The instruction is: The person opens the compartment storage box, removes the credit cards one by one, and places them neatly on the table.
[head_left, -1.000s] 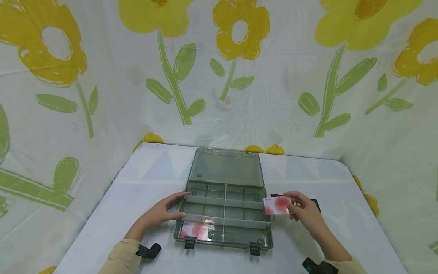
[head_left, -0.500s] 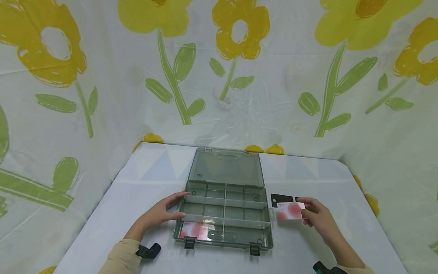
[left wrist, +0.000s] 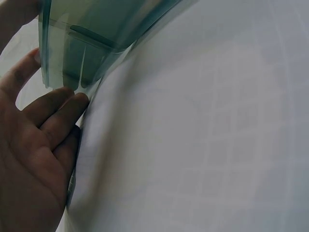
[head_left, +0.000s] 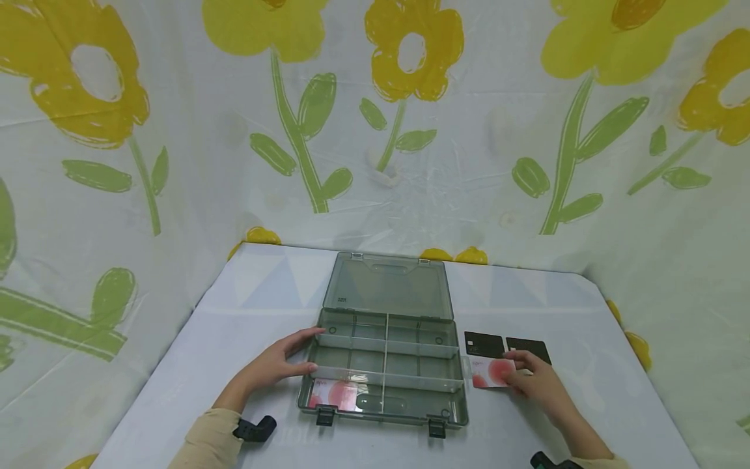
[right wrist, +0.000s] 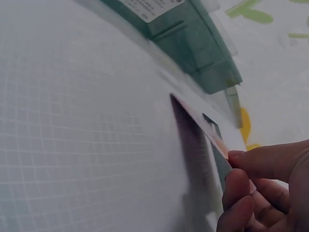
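My right hand pinches a pink-and-white card with red circles by its right end, just right of the box. In the right wrist view the card is tilted, thumb on one face and fingers on the other. A grey-green translucent compartment box lies with its lid folded back. Inside its front left compartment is a similar pink card. My left hand rests against the box's left side, fingers extended; in the left wrist view its fingertips touch the box wall.
Two black cards, a left one and a right one, lie on the white table right of the box. The raised lid leans back toward the flower-printed curtain. Two latches stick out in front.
My right hand has drawn the pink card away from the box's right edge, rightward and then down toward the table, uncovering the black cards. The left hand has stayed in place.
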### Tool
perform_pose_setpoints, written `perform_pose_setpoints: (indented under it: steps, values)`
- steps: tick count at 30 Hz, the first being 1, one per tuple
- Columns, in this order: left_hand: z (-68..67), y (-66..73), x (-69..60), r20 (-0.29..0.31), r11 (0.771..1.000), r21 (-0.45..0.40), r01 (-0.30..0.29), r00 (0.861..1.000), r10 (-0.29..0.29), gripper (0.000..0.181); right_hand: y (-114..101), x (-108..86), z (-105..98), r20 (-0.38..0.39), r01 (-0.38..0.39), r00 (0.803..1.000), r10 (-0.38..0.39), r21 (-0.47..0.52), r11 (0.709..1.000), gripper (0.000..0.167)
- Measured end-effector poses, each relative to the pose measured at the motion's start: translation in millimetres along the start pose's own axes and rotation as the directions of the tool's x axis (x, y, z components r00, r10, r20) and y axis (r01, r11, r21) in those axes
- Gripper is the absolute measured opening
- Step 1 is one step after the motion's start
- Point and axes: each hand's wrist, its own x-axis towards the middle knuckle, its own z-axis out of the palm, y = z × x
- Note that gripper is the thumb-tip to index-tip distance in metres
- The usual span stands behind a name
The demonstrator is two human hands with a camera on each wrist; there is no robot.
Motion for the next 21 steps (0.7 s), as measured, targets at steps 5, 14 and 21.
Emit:
perform_pose_setpoints:
  steps: [5,14,21]
  values:
    - [0.3,-0.7,0.7,0.001,1.000,0.006,0.002,1.000,-0.002,0.073,0.3,-1.5,5.2,-0.028,0.031,0.999,-0.035,-0.141,0.990,0.048]
    - [0.8,-0.7,1.4,0.002,0.999,0.008,-0.041,0.999,0.041,0.070,4.7,0.8,10.4,-0.051,0.075,0.994,-0.095,-0.312,0.947,0.042]
    - [1.3,0.5,1.1,0.004,1.000,0.004,-0.027,1.000,0.027,0.070,5.6,2.2,12.4,-0.051,0.106,0.990,-0.131,-0.344,0.933,0.041]
